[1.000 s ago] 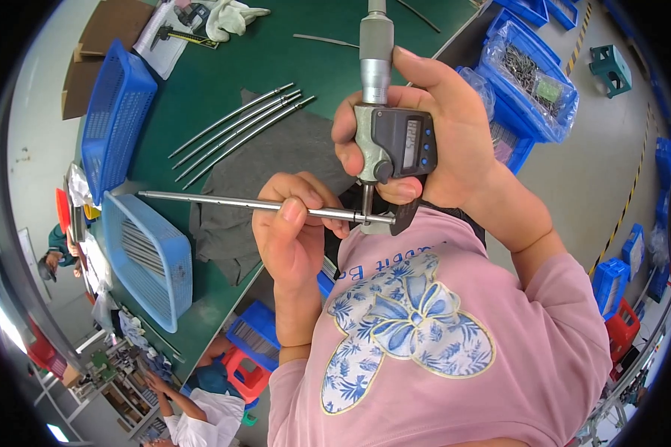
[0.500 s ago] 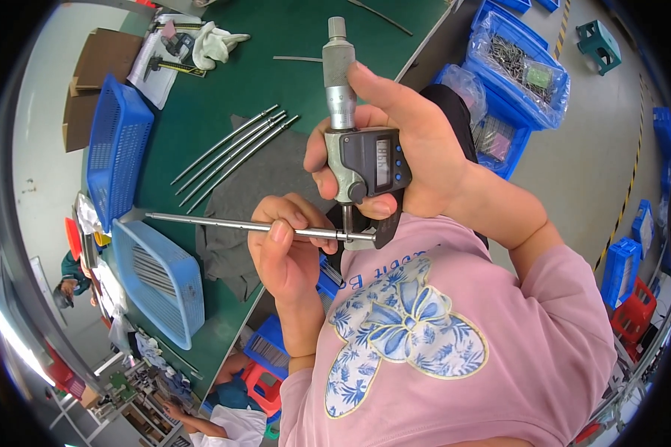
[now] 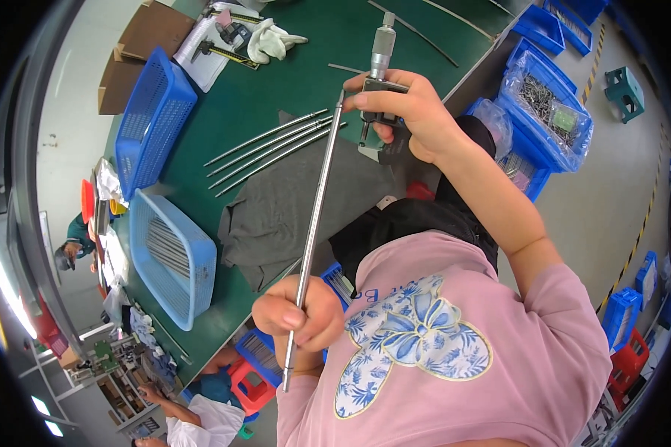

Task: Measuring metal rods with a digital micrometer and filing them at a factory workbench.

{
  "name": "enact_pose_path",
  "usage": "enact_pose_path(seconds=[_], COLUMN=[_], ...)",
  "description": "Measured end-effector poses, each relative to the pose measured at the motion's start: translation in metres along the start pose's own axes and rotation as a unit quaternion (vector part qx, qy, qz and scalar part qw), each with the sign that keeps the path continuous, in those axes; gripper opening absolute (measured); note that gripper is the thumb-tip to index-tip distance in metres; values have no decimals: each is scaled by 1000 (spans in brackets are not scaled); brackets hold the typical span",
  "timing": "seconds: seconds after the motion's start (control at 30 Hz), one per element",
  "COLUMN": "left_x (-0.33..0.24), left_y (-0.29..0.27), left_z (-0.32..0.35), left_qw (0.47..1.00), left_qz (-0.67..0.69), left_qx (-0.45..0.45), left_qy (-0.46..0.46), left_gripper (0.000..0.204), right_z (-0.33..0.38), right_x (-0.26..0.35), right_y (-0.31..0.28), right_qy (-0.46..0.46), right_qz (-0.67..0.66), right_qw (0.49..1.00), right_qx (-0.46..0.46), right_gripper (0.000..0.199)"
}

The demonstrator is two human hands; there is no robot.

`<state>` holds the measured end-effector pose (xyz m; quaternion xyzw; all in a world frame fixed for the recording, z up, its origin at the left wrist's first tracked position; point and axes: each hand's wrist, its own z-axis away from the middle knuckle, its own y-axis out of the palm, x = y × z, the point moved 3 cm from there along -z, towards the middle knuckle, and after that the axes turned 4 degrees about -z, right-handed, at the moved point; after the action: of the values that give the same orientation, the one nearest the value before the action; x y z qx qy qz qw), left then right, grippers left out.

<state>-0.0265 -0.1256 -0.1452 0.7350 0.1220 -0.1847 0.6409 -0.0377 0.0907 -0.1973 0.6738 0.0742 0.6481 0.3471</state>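
My left hand, fingers curled, is closed round a long thin metal rod. The rod slants upward, its lower end sticking out below my fist. My right hand is wrapped round a digital micrometer with a silver thimble; my fingers cover much of its body. The rod's upper end reaches the fingertips of my right hand; I cannot tell whether they pinch it. The rod is apart from the micrometer's jaws. Several similar rods lie side by side on the green table, partly on a dark grey cloth.
A light blue basket of rods and a darker blue basket stand at the left. Calipers and a white glove lie on the green table. Blue bins with metal parts are at the right.
The rod has left the micrometer's jaws and swung from nearly level to steep. My left hand has moved down with it; my right hand has moved up and right, tilting the micrometer.
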Motion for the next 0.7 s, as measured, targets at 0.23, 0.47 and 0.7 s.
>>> enact_pose_path(seconds=[0.23,0.47,0.7], left_x=[3,4,4], left_y=[-8,-8,-9], left_z=[0,4,21], left_qw=[997,993,999], left_qz=[25,37,-7], left_qx=[68,91,-23], left_qy=[-33,-60,-36], left_gripper=[23,25,43], right_z=[-4,-5,6], right_x=[-2,-14,-18], right_y=[-7,-14,-24], right_qy=[0,47,63], right_qz=[-2,-138,-165], right_qw=[1000,989,984], right_qx=[-28,-5,-5], right_gripper=[30,28,27])
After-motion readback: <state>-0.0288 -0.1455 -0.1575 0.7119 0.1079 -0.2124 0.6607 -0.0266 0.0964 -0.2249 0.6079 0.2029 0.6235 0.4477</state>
